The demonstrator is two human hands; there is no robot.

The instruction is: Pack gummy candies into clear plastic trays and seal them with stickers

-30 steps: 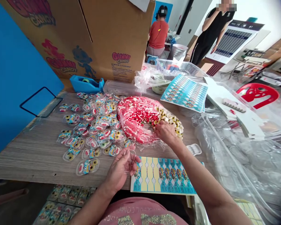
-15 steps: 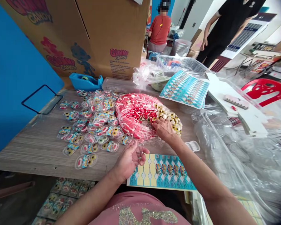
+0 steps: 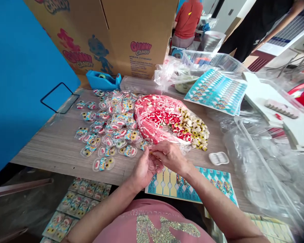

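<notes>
My left hand (image 3: 141, 171) holds a small clear plastic candy case (image 3: 154, 165) in front of me. Over it, my right hand (image 3: 171, 156) pinches a gummy candy, of which only a yellowish bit shows at the fingertips. Just beyond both hands lies an opened plastic bag (image 3: 147, 116) of red-and-white gummies, with yellow-and-white eye-shaped gummies (image 3: 196, 130) heaped on its right side. Below the hands is a sheet of blue labels (image 3: 215, 182), some peeled off. Many filled, labelled cases (image 3: 116, 123) are piled to the left.
A blue tape dispenser (image 3: 103, 81) stands before a large cardboard box (image 3: 139, 20). More label sheets (image 3: 215, 91) lie at the back right. One white-looking case part (image 3: 219, 158) rests near a clear bin (image 3: 258, 168) of plastic pieces. Two people are in the background.
My right hand has left the gummy heap and come toward me to the case in my left hand, bringing a gummy. The view has shifted and tilted downward.
</notes>
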